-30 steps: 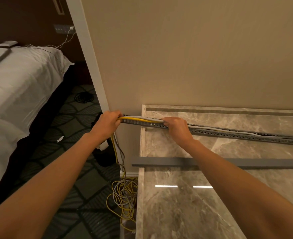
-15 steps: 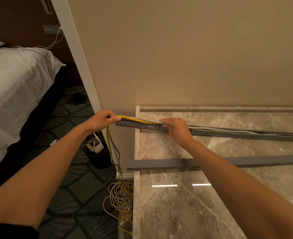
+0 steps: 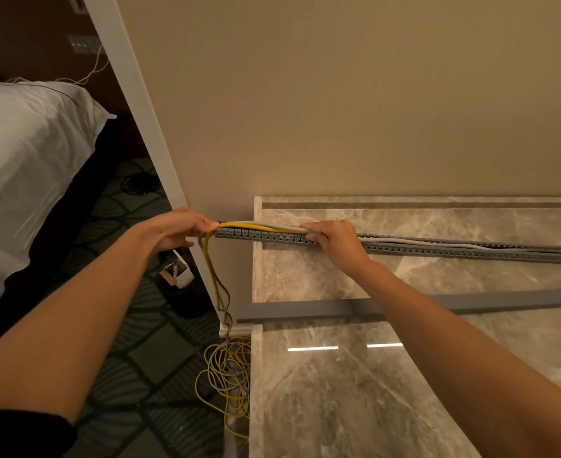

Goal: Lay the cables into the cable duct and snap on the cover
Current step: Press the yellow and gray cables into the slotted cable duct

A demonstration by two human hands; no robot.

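Observation:
A long grey slotted cable duct lies across the marble counter, its left end jutting past the counter edge. Yellow and grey cables run along inside it. My left hand pinches the cables at the duct's left end, where they bend down and hang to a loose coil on the floor. My right hand presses down on the cables and duct a little further right. The flat grey cover strip lies nearer me on the counter, partly hidden by my right forearm.
A beige wall rises right behind the duct. A bed with white linen fills the left. Dark patterned carpet, a small white box and a black cable bundle lie on the floor between.
My left hand has shifted from a fist around the duct's end to a fingertip pinch on the cables. My right hand stays pressed on the duct. The view has swung slightly.

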